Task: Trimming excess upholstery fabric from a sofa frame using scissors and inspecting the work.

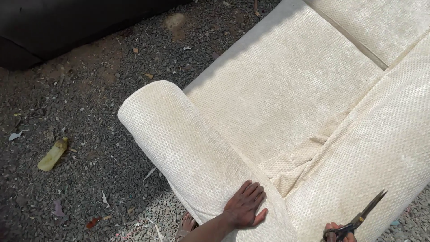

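The left hand (245, 204) lies flat and spread on the rolled armrest (179, 139) of a cream woven-fabric sofa (291, 89) standing on gravel (80, 98), while the right hand (340, 233), at the bottom edge, grips a pair of scissors (365, 213) with blades slightly parted above the backrest. The upholstery looks soft and grippy over a stiff, probably heavy frame, best steadied at the armrest. A yellowish scrap (53, 153), other litter and a dark object (53, 27) lie well apart, blocking nothing.

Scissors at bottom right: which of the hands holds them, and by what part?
The right hand holds the scissors by the handle loops, blades open. The left hand lies flat on the sofa armrest, holding nothing.
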